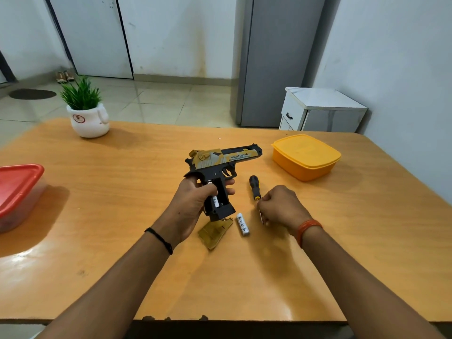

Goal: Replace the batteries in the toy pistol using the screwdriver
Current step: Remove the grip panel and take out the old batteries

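My left hand [195, 199] grips the handle of the black and gold toy pistol [220, 162], holding it just above the wooden table [122, 216] with the barrel pointing right. The handle's battery bay is uncovered, and one white battery [215, 201] sits inside it. Its gold cover [215, 232] lies flat on the table below the handle. Beside the cover lies a loose white battery [242, 224]. My right hand [281, 206] is curled over the shaft of the screwdriver [254, 187], whose black and yellow handle points away on the table.
A yellow lidded box [305, 156] stands at the right back of the table. A red-lidded clear box [17, 192] sits at the left edge. At the back left is a potted plant [88, 113].
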